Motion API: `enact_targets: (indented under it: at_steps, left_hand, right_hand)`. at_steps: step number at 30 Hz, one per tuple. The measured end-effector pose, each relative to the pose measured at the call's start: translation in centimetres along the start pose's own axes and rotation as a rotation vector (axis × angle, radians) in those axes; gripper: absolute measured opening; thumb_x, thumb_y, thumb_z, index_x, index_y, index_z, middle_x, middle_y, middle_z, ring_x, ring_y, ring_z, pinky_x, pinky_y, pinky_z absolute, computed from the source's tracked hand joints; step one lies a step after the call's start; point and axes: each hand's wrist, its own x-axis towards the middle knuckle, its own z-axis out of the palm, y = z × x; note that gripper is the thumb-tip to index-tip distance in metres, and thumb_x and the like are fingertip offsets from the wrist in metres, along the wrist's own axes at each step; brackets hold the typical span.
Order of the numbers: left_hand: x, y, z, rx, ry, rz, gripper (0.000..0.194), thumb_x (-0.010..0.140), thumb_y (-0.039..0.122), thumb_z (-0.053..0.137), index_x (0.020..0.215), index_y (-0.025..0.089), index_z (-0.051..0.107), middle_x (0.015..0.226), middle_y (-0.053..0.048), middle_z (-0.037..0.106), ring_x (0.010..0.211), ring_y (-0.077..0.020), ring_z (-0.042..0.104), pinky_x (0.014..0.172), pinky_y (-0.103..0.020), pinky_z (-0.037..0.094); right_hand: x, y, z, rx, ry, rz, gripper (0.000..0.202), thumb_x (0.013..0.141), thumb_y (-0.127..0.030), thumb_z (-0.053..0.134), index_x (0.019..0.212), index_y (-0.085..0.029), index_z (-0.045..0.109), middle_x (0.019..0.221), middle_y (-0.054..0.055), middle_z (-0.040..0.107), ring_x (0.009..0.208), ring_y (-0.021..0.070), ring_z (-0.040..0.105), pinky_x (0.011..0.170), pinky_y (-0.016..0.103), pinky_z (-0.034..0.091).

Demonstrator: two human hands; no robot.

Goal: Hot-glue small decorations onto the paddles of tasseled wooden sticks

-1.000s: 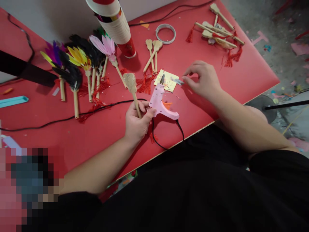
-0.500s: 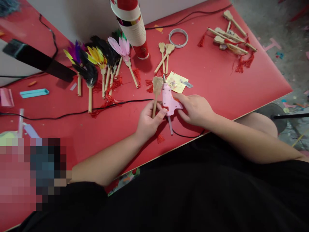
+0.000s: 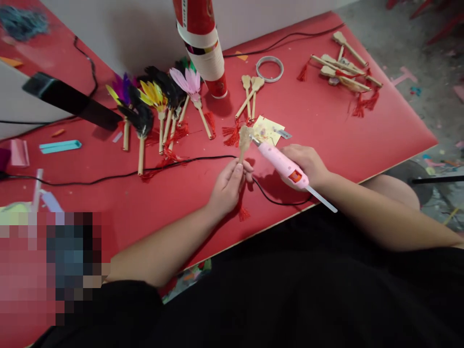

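Pinched in my left hand (image 3: 227, 187) is the handle of a wooden stick (image 3: 245, 140) with a broad, flat top; its red tassel (image 3: 244, 213) hangs below the hand. My right hand (image 3: 306, 166) is wrapped round a pink glue gun (image 3: 281, 162), and a clear glue stick (image 3: 322, 198) sticks out of its rear. The metal nozzle is at the broad top of the stick; whether they touch is too small to tell. Just behind lies a yellow paper square (image 3: 267, 129) with a small blade (image 3: 283, 133) at its edge.
Feather-topped sticks (image 3: 154, 96) lie at the left back beside stacked paper cups (image 3: 210, 63). Plain sticks (image 3: 250, 96) and a tape roll (image 3: 269, 69) lie behind the hands, tasselled sticks (image 3: 344, 70) at the right. A black cable (image 3: 108, 180) crosses the red table (image 3: 152, 212).
The glue gun has swung round in my right hand, its nozzle now at the stick's top and its rear toward the lower right. My left hand no longer touches the gun. The view has shifted slightly.
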Motion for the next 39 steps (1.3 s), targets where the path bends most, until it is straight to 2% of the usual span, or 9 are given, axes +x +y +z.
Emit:
enact_targets:
  at_steps: [2, 5, 10, 14, 18, 23, 31, 34, 39]
  left_hand:
    - [0.0, 0.2, 0.1, -0.046, -0.033, -0.016, 0.06, 0.113, 0.082, 0.075, 0.113, 0.022, 0.072, 0.079, 0.002, 0.067, 0.061, -0.012, 0.051, 0.058, -0.026, 0.048]
    - [0.0, 0.6, 0.3, -0.065, -0.069, -0.022, 0.06, 0.113, 0.083, 0.074, 0.112, 0.023, 0.069, 0.075, 0.005, 0.06, 0.06, -0.0123, 0.049, 0.056, -0.026, 0.046]
    - [-0.1, 0.6, 0.3, -0.019, -0.114, -0.036, 0.062, 0.114, 0.085, 0.07, 0.102, 0.024, 0.063, 0.077, 0.006, 0.053, 0.06, -0.0114, 0.044, 0.057, -0.027, 0.042]
    - [-0.2, 0.2, 0.1, 0.06, -0.116, -0.019, 0.061, 0.118, 0.082, 0.064, 0.101, 0.024, 0.063, 0.077, 0.005, 0.047, 0.064, -0.0134, 0.041, 0.058, -0.029, 0.037]
    - [-0.4, 0.2, -0.1, 0.17, -0.106, 0.012, 0.059, 0.122, 0.079, 0.059, 0.1, 0.024, 0.061, 0.081, 0.003, 0.052, 0.07, -0.0155, 0.048, 0.062, -0.032, 0.038]
    - [-0.6, 0.8, 0.0, 0.279, -0.106, 0.07, 0.056, 0.126, 0.074, 0.052, 0.1, 0.025, 0.059, 0.081, 0.001, 0.059, 0.074, -0.0171, 0.054, 0.069, -0.034, 0.042]
    - [-0.7, 0.9, 0.1, 0.32, -0.064, 0.108, 0.054, 0.127, 0.071, 0.051, 0.099, 0.026, 0.061, 0.078, 0.0, 0.063, 0.069, -0.0173, 0.054, 0.07, -0.035, 0.044]
    - [-0.7, 0.9, 0.1, 0.323, -0.058, 0.118, 0.054, 0.127, 0.07, 0.05, 0.098, 0.026, 0.061, 0.078, 0.0, 0.064, 0.069, -0.0171, 0.055, 0.069, -0.035, 0.044]
    - [-0.8, 1.0, 0.1, 0.339, -0.055, 0.122, 0.051, 0.129, 0.064, 0.049, 0.097, 0.026, 0.059, 0.078, 0.001, 0.065, 0.07, -0.0165, 0.056, 0.071, -0.034, 0.044]
  right_hand:
    - [0.0, 0.2, 0.0, -0.009, -0.03, -0.049, 0.044, 0.11, -0.067, 0.061, 0.102, -0.026, 0.076, 0.086, 0.006, 0.073, 0.08, 0.0254, 0.068, 0.077, 0.038, 0.054]
    - [0.0, 0.5, 0.2, -0.007, -0.018, -0.057, 0.045, 0.112, -0.064, 0.061, 0.111, -0.024, 0.082, 0.102, 0.011, 0.08, 0.094, 0.0282, 0.076, 0.085, 0.041, 0.06]
    - [-0.1, 1.4, 0.6, -0.016, -0.005, -0.136, 0.029, 0.106, -0.049, 0.066, 0.102, -0.023, 0.078, 0.105, 0.012, 0.079, 0.093, 0.0261, 0.076, 0.083, 0.039, 0.06]
    - [0.2, 1.8, 0.4, -0.096, -0.079, -0.021, 0.025, 0.103, -0.046, 0.063, 0.099, -0.024, 0.075, 0.098, 0.01, 0.079, 0.089, 0.0255, 0.074, 0.08, 0.036, 0.054]
    - [0.3, 1.9, 0.2, -0.161, -0.178, 0.107, 0.019, 0.093, -0.04, 0.061, 0.095, -0.025, 0.072, 0.081, 0.005, 0.074, 0.072, 0.0218, 0.065, 0.073, 0.035, 0.042]
    - [0.2, 1.2, 0.2, -0.203, -0.155, 0.201, 0.013, 0.091, -0.038, 0.064, 0.091, -0.026, 0.068, 0.072, 0.002, 0.065, 0.062, 0.0192, 0.053, 0.07, 0.035, 0.039]
    - [0.7, 0.7, 0.2, -0.278, -0.226, 0.282, 0.015, 0.091, -0.036, 0.062, 0.098, -0.025, 0.069, 0.079, 0.003, 0.065, 0.071, 0.0223, 0.054, 0.072, 0.036, 0.036]
    - [1.0, 0.5, -0.1, -0.298, -0.236, 0.317, 0.011, 0.091, -0.038, 0.066, 0.091, -0.027, 0.063, 0.077, 0.001, 0.059, 0.069, 0.021, 0.049, 0.072, 0.036, 0.033]
    - [1.6, 0.1, -0.5, -0.268, -0.267, 0.332, 0.018, 0.09, -0.041, 0.069, 0.09, -0.028, 0.056, 0.075, 0.001, 0.056, 0.067, 0.0205, 0.046, 0.071, 0.036, 0.032]
